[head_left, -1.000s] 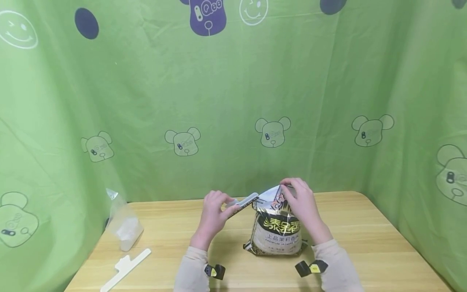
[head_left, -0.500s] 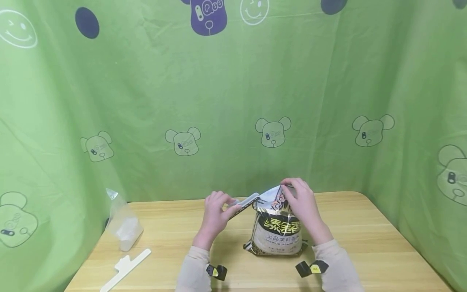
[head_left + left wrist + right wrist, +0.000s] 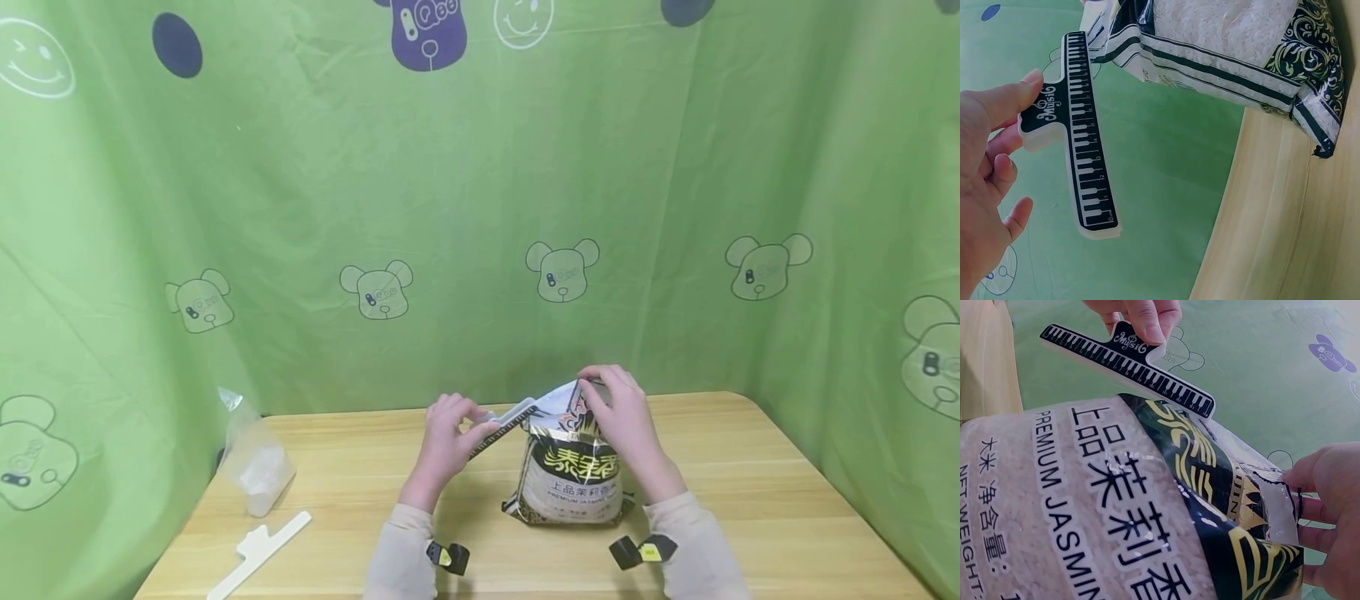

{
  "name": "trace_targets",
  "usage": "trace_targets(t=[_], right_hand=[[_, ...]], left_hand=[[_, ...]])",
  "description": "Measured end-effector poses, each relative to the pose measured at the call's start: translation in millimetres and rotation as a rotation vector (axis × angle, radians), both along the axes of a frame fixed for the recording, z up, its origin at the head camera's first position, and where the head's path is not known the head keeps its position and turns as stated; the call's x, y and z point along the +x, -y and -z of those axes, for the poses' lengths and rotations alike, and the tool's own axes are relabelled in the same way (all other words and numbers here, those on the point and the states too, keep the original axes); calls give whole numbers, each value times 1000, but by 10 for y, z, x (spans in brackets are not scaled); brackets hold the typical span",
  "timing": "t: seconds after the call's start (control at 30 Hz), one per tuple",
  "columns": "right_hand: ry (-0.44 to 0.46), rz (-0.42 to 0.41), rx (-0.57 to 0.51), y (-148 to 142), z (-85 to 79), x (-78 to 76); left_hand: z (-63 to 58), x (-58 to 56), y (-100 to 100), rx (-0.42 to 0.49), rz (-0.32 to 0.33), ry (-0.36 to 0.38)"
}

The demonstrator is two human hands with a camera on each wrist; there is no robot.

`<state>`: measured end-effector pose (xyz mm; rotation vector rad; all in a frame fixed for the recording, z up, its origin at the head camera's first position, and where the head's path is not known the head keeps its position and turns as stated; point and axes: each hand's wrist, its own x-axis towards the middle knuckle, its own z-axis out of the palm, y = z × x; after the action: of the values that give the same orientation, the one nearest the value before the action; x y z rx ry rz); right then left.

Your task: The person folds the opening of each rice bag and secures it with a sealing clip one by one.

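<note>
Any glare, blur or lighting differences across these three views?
Head view: brighter, but the smallest print on the rice bag is unreadably soft; left wrist: dimmer, lettering on the piano clip legible; right wrist: also dim, white glints along the rice bag's dark band.

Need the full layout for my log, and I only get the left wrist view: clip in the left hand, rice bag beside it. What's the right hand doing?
Observer: The right hand holds the rice bag near its top edge.
Operator: Anything else on the table?
Observer: A pale clip lies at the person's left.
Operator: Past that?
Observer: A clear bag with something white inside, farther back.
</note>
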<state>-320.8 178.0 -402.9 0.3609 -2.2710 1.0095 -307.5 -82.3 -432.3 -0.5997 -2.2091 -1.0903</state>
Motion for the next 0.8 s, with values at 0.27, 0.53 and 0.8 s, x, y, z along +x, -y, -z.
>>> trace_targets(t=[0.27,0.53,0.8], right_hand=[[9,2,0,7,-6,4],[18,6,8,8,-3,4],[19,2,10,23,-11,14]], left_hand=[[34,-34,-43,10,11,3],[18,-27,-81,18,15,46],[13,-49,-133,27,8,62]])
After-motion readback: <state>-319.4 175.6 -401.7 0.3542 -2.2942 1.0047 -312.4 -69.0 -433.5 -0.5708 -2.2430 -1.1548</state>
